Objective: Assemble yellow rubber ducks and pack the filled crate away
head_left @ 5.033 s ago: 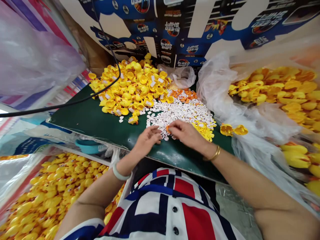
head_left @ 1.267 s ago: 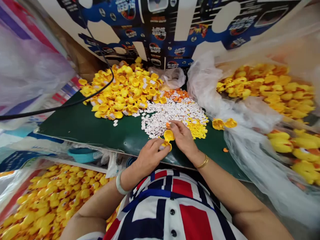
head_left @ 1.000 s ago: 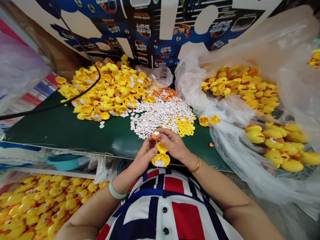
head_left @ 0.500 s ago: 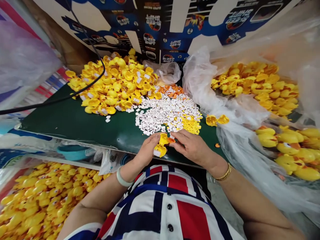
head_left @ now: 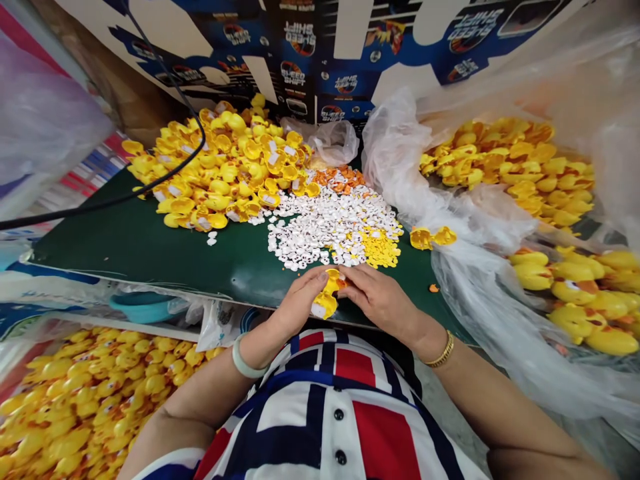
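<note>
Closed around a hollow yellow toy duck shell [head_left: 326, 305] is my left hand [head_left: 299, 300], its thumb along the shell's upper side. The shell's inside faces up, and a white patch shows at its lower end. My right hand [head_left: 384, 299] is closed at the shell's right side, fingertips on a small orange beak piece [head_left: 342, 283] that is mostly hidden. Just beyond my hands lie a pile of small white eye pieces [head_left: 330, 220], small yellow pieces [head_left: 381, 247] and small orange pieces [head_left: 340, 178] on the green tabletop [head_left: 220, 267].
A heap of yellow duck shells [head_left: 225, 160] stands at the back left under a black cable [head_left: 165, 177]. Clear plastic bags [head_left: 400, 153] with more duck parts [head_left: 510, 157] fill the right. A bin of ducks [head_left: 90, 393] sits lower left, near a blue basin [head_left: 145, 307].
My right hand has moved left against the shell, bringing the orange beak piece to it; less of the piece shows. The left hand still holds the shell, which has turned slightly.
</note>
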A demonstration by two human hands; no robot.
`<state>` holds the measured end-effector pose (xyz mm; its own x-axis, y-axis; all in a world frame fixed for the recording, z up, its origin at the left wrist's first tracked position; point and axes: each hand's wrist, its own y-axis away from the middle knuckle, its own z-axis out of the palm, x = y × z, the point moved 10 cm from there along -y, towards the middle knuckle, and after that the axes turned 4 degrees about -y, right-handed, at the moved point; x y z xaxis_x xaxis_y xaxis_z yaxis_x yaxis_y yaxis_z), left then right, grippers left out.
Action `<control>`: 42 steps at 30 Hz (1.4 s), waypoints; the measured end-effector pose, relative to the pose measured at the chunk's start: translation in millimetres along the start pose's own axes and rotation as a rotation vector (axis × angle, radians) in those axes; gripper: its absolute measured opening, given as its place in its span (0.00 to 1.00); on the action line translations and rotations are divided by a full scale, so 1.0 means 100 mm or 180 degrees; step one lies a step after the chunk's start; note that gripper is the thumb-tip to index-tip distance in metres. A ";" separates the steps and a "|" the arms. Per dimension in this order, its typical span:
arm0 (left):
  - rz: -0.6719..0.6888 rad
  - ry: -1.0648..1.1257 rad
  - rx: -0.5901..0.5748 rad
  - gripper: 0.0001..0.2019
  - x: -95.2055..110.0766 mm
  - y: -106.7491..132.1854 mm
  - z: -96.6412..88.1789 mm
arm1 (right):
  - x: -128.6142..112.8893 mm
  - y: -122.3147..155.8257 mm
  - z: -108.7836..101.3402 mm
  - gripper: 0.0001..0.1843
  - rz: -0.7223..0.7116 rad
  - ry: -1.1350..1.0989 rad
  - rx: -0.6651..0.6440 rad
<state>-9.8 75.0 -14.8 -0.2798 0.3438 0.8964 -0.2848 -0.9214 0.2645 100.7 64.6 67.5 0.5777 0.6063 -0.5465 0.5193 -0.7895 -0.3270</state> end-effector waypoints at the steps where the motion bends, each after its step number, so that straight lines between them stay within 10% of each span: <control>1: -0.0023 0.0008 0.0027 0.20 0.00 0.00 0.00 | -0.02 0.02 0.01 0.23 -0.0072 0.0034 0.0023; 5: -0.0265 0.0084 0.0084 0.18 -0.04 0.08 -0.02 | -0.12 0.13 0.07 0.25 -0.0387 -0.0022 0.0033; 12: -0.0994 0.0649 -0.1019 0.28 -0.27 0.49 0.19 | -0.28 0.28 0.20 0.24 -0.0387 -0.0539 -0.0082; 20: -0.0176 0.0964 -0.0110 0.32 0.19 0.19 -0.29 | 0.36 -0.13 0.07 0.10 0.0303 -0.0280 0.0051; 26: 0.0121 0.0962 -0.0303 0.31 0.43 0.08 -0.30 | 0.44 -0.47 0.31 0.09 0.0349 0.1178 -0.0619; 31: 0.0089 0.1168 -0.0481 0.23 0.50 0.10 -0.30 | 0.48 -0.42 0.34 0.09 0.0250 0.0677 -0.0728; 42: -0.0003 0.1225 -0.0652 0.19 0.43 -0.03 -0.19 | 0.87 0.58 -0.79 0.08 0.1440 0.0172 0.0939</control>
<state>-38.5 96.3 15.6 -0.5897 0.4229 0.6880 -0.4505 -0.8793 0.1544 231.1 79.3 61.9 0.7381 0.1975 -0.6451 0.0169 -0.9613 -0.2749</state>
